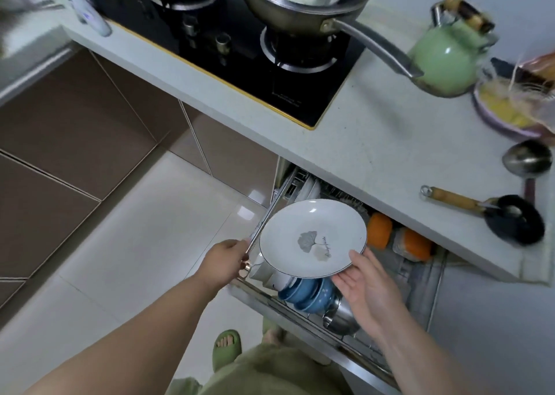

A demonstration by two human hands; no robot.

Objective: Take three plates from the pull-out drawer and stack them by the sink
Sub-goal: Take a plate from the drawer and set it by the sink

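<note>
Plate (313, 237): white, leaf print at its middle, dark rim line. It is hovering face-up just above the drawer (336, 339), which is standing pulled out under the counter (354, 142).

Right hand (365, 289): it is gripping the plate by the near-right edge, thumb lying on the rim, fingers spread underneath. The plate's bulk is reaching away from the grip, up and to the left.

Left hand (226, 261): it is closing on the drawer's thin metal handle (264, 225) at the plate's left edge, apart from the plate itself.

Beneath the plate: more white plates are standing in the rack; blue bowls (306, 294) and a steel pot (341, 316) are sitting under its near edge.

Beyond the plate, on the counter: hob (240, 73) with a wok (303, 1), green kettle (447, 55), ladle (527, 160).
</note>
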